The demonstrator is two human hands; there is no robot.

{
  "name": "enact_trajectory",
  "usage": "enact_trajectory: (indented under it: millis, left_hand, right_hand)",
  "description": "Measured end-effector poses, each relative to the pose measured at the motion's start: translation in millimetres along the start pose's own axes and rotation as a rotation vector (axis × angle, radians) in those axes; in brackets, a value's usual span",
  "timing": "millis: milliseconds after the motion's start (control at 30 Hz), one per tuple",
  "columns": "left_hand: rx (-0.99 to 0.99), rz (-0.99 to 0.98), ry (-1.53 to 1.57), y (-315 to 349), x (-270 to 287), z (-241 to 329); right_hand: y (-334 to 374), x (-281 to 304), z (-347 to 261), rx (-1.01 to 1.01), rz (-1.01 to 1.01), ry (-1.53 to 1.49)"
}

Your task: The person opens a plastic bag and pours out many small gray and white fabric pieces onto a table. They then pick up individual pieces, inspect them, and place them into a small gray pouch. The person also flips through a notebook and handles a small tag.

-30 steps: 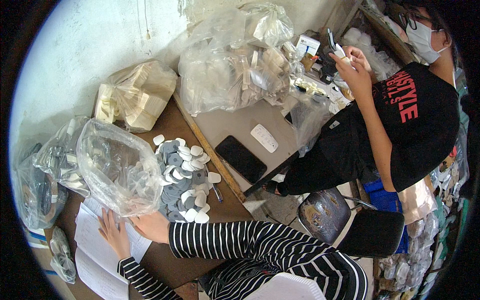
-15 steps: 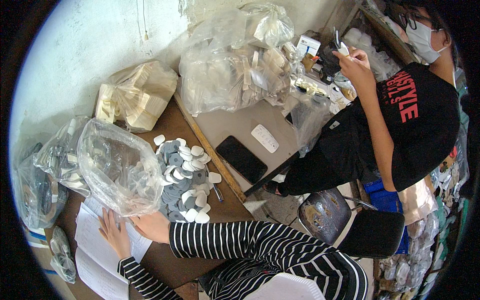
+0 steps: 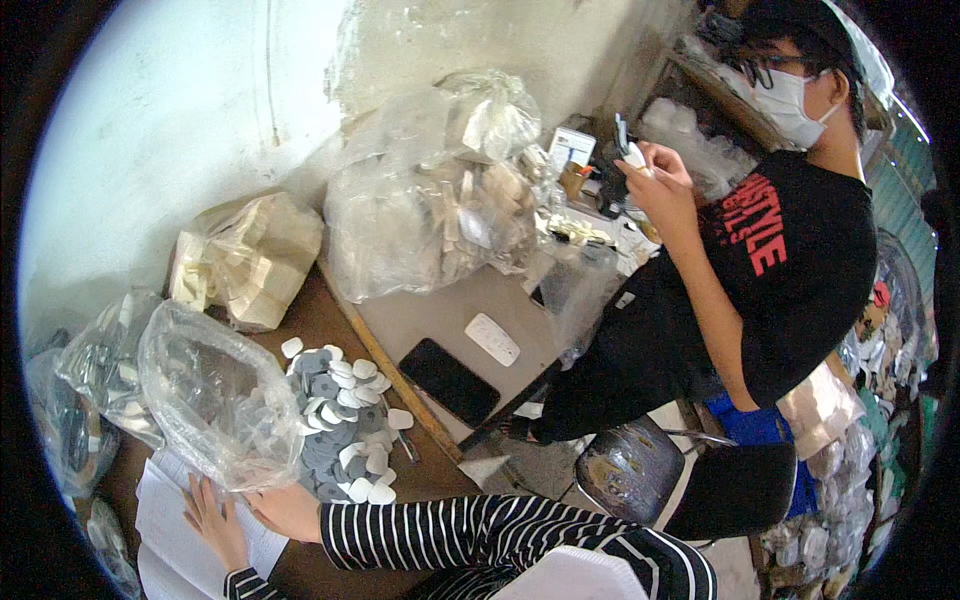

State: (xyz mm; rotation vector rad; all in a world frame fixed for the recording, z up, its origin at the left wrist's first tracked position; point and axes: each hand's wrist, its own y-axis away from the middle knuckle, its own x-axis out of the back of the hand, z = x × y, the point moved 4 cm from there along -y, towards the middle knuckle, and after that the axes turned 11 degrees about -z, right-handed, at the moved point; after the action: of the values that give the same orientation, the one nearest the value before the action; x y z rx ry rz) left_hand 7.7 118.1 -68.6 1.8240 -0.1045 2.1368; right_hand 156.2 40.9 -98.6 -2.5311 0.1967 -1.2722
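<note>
My left hand (image 3: 215, 522) lies on an open notebook (image 3: 165, 540) with handwritten lines, its fingers stretched out and apart. Close beside it, my right hand (image 3: 288, 512) touches the near edge of a big clear plastic bag (image 3: 205, 400). The bag's plastic covers most of that hand's fingers, so their grip does not show. The bag gapes wide, and some small pieces show through its side. Against its right side spreads a heap of flat, rounded grey and white pieces (image 3: 335, 435).
A pen (image 3: 408, 447) lies right of the heap, by a wooden strip (image 3: 395, 375). Beyond are a black phone (image 3: 450, 382), a white card (image 3: 492, 340) and full plastic bags (image 3: 390, 235). At right, a masked co-worker (image 3: 790, 260) holds small pieces near a chair (image 3: 630, 475).
The whole view has tilted upward, so everything sits lower and a little further left in the picture. My hands stay at the notebook and the bag's edge.
</note>
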Motion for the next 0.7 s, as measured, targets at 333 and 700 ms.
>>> enact_trajectory:
  millis: [333,700]
  left_hand:
    - [0.038,0.016,-0.034,-2,-1,-32]
    - [0.018,0.015,-0.005,0,0,-24]
  right_hand:
    - [-11,-8,-23,0.032,-0.04,-0.074]
    - [-10,16,-25,0.019,-0.017,-0.096]
